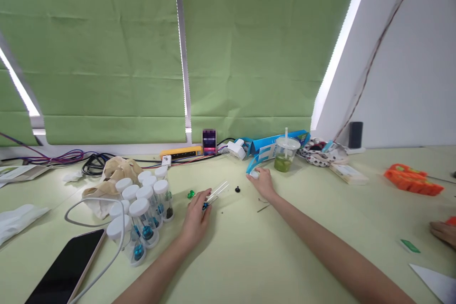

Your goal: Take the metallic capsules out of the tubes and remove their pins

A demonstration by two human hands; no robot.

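My left hand [195,214] is closed around a clear tube [220,191] that lies tilted, its far end pointing away to the right. A small blue piece [205,205] shows by the fingers at the near end. Farther right, my right hand [264,184] has its fingers on a round white cap [254,174] at the tabletop. Between the hands lies a small black piece [237,189]. Beside my left hand is a shiny green piece [191,194]. A thin dark stick [263,208] rests below my right hand.
Several white-capped clear tubes [139,207] stand at left, with a white cable [123,232] and a phone [66,268] nearby. Behind my right hand is a lidded drink cup [284,157]. Orange objects [413,179] and another person's hand [443,233] are at right.
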